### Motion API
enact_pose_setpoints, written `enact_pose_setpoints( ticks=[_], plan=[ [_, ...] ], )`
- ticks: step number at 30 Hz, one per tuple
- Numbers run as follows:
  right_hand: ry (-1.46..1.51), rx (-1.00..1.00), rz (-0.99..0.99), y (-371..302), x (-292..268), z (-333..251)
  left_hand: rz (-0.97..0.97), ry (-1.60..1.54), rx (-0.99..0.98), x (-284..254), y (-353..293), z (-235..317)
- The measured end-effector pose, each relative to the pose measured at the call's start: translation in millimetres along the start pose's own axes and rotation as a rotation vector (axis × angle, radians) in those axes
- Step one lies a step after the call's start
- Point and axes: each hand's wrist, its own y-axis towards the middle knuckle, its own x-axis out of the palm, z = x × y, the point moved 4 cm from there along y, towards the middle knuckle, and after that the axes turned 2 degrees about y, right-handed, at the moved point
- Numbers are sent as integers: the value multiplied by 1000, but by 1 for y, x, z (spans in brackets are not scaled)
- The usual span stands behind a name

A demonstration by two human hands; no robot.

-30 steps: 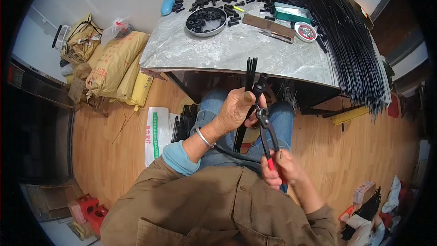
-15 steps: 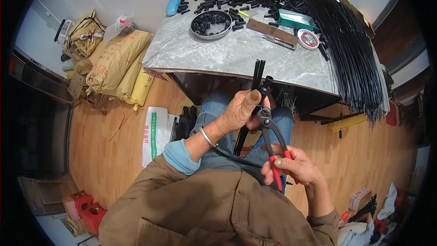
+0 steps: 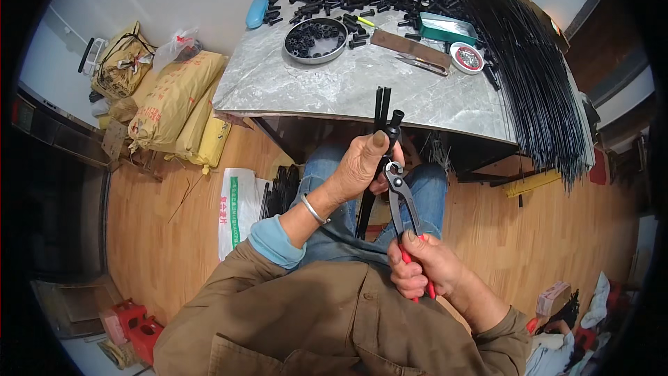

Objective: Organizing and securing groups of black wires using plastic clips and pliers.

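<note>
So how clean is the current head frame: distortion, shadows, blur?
Head view: fisheye with black corners, the table's front edge bowed; same head view: a soft shadow across the brown jacket, deep dark under the table; head view again: left hand, right hand and pliers look fairly sharp.

The head view, from the left of two fisheye cameras worn side by side, looks steeply down and forward over the table (image 3: 306,90) from its near side. It is near enough that the left hand (image 3: 360,166) and right hand (image 3: 433,266), just in front of the table, sit around mid-frame, yet so wide (straight edges bow toward a dark round rim) that it takes in bags (image 3: 170,101) left of the table and floor (image 3: 515,251) to both sides.
</note>
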Motion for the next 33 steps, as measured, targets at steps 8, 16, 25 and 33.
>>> enact_pose_setpoints(
  ticks=[8, 16, 25, 33],
  plan=[
    [-1774, -1249, 851, -3, -31, -82, 114, -166, -50, -17, 14, -9],
    [-1733, -1039, 1416, 20, -88, -292, 69, -143, -77, -18, 27, -18],
    [-1912, -636, 1412, 69, -112, -362, 60, -204, -123, -35, 42, -34],
    [-1941, -582, 1429, 78, -119, -372, 46, -197, -135, -43, 49, -37]
  ],
)
